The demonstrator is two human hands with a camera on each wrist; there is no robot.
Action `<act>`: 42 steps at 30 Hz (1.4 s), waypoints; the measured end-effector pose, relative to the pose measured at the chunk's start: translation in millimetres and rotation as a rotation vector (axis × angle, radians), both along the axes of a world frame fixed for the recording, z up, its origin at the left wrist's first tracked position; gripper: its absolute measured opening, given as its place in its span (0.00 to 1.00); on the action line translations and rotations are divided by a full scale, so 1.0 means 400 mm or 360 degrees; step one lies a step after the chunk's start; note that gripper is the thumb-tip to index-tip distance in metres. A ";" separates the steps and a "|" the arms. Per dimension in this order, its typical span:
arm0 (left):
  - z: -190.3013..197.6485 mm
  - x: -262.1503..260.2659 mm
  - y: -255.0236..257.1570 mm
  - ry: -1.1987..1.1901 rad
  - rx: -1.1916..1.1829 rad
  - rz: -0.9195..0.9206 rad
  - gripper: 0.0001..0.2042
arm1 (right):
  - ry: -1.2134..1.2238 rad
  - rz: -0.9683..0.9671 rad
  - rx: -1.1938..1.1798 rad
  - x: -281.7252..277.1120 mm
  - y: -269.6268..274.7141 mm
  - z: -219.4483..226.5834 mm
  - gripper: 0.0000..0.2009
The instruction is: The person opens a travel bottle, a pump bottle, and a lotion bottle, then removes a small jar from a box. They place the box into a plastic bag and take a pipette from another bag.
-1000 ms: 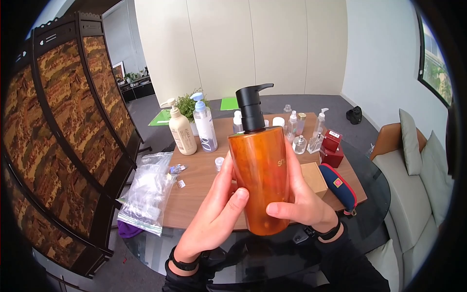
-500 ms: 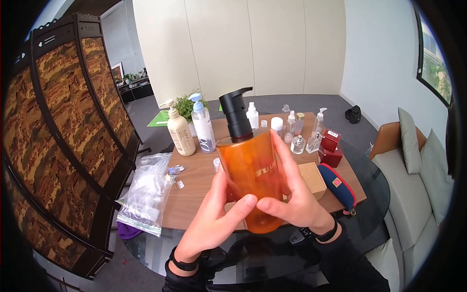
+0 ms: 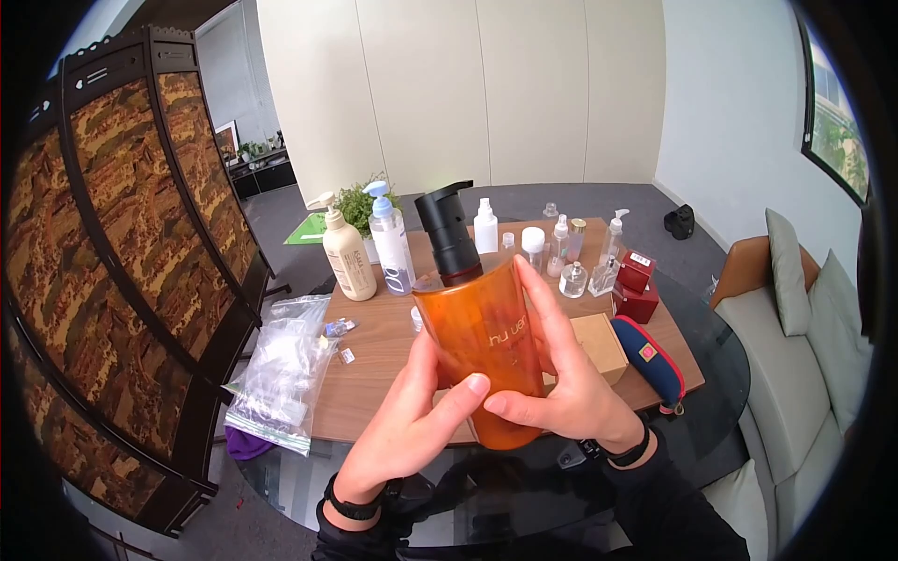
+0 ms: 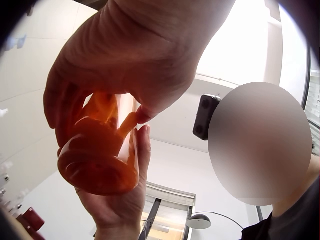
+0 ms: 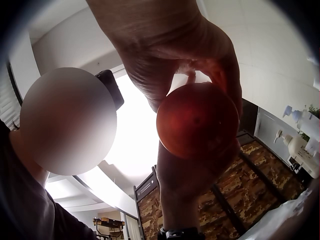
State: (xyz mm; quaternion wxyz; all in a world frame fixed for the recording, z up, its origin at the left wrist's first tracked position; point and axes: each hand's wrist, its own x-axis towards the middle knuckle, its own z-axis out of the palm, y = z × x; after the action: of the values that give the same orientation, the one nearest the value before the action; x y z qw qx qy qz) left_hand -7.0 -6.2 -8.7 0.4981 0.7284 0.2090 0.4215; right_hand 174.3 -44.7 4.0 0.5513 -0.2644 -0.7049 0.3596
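An amber bottle [image 3: 486, 346] with a black pump top is held up above the table's near part, tilted with its pump to the upper left. My left hand [image 3: 407, 411] grips its left side, thumb across the front. On the other side my right hand [image 3: 571, 383] holds it, fingers behind and thumb on the front near the left thumb. Pale lettering faces the head camera. From the left wrist view, the bottle's base [image 4: 97, 172] shows below the fingers; in the right wrist view the round base [image 5: 197, 120] appears between both hands.
Behind the bottle, a wooden board [image 3: 374, 411] on a glass table carries a cream pump bottle [image 3: 349, 257], a blue-topped one [image 3: 391, 243], several small bottles, red boxes [image 3: 636, 290], a cardboard box [image 3: 599, 346], a dark blue case [image 3: 648, 360] and clear plastic bags [image 3: 281, 374].
Both hands have turned and tilted the bottle: its pump has swung left and down, and the lettering has come round to the front. A white spray bottle behind has come into view.
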 end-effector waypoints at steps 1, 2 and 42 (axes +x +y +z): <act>0.002 -0.001 0.000 0.0032 0.0014 0.0011 0.29 | 0.0025 0.0010 -0.0025 -0.001 -0.001 0.000 0.49; 0.003 -0.002 0.000 0.0064 0.0027 0.0021 0.30 | 0.0050 0.0019 -0.0050 -0.001 -0.002 0.001 0.49; -0.039 -0.094 0.124 0.0731 0.0619 0.0134 0.31 | -0.0398 -0.0668 -0.0492 -0.016 0.429 0.084 0.49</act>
State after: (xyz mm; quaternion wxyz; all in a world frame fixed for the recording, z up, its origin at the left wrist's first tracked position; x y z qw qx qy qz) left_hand -44.8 43.4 -24.4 0.2712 0.8770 0.2614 0.2982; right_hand 167.9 127.0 37.7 0.4757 -0.5278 -0.6340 0.3054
